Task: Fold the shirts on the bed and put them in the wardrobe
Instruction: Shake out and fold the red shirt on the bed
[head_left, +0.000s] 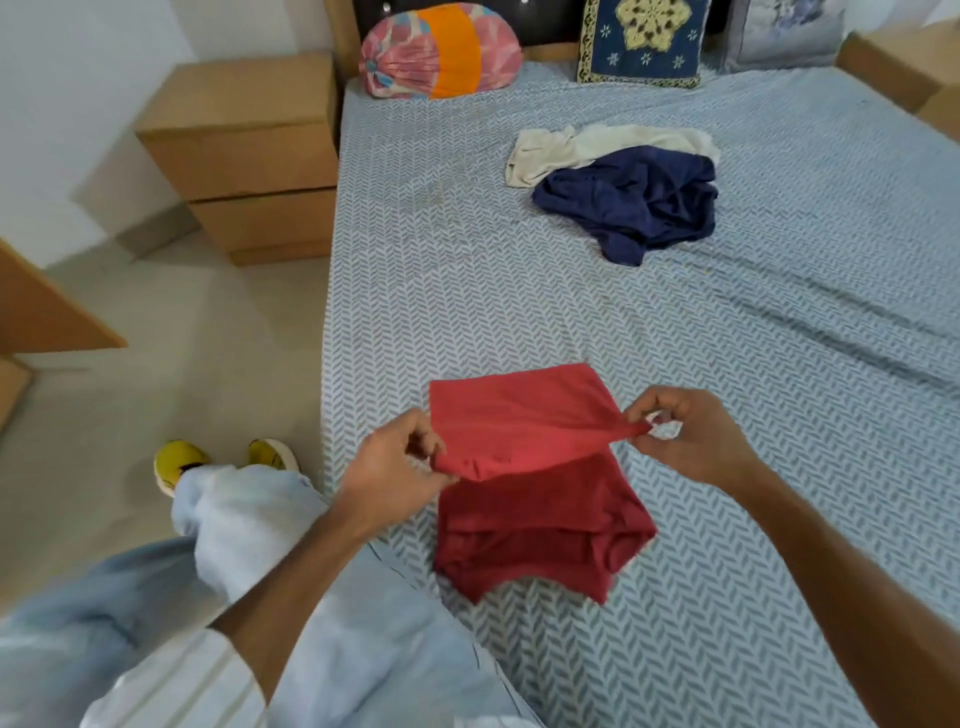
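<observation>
- Red shirt lies partly folded on the bed, near the bed's left edge at the end closest to the person. Its far half is lifted and drawn taut back over the near half; the darker near half rests flat on the sheet.
- Left hand: fingers curled, thumb and fingertips pinching the left end of the lifted fold. Hand is raised just above the bed, at the shirt's left side.
- Right hand: thumb and forefinger pinching the right end of the same fold, remaining fingers loosely bent. Hand sits at the shirt's right side, level with the left hand.
- Navy shirt lies crumpled toward the middle of the bed, well apart from the red shirt, farther toward the headboard.
- Cream shirt lies unfolded touching the navy shirt's far side, partly under it.
- Round pink-and-orange cushion and blue patterned cushion stand at the head of the bed.
- Wooden nightstand stands just beside the bed's left side at the head end.
- Yellow shoes on the floor beside the bed's left edge; light trouser legs reach down to them.
</observation>
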